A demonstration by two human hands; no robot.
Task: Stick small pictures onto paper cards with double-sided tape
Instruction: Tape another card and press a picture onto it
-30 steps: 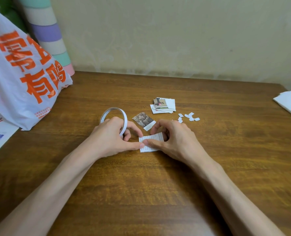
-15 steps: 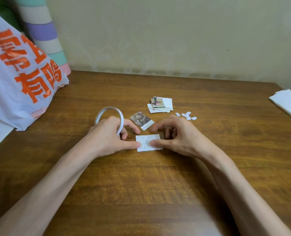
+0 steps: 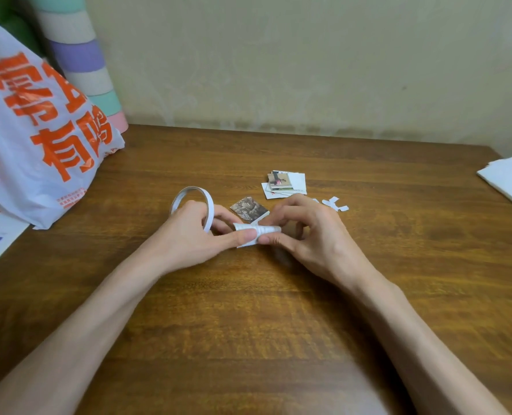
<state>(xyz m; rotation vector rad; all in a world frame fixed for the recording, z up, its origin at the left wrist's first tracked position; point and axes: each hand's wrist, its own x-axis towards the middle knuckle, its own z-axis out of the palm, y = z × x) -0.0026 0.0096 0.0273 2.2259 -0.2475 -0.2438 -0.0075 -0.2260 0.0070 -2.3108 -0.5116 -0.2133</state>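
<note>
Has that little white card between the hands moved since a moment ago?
Yes. The card, flat before, now curls up off the table towards the dark picture, pinched by the left hand and right hand.

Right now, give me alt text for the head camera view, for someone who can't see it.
The left hand and right hand pinch a curled paper card over a wooden table; the left hand also holds a tape roll. A small picture, a card stack and white scraps lie just behind.
</note>
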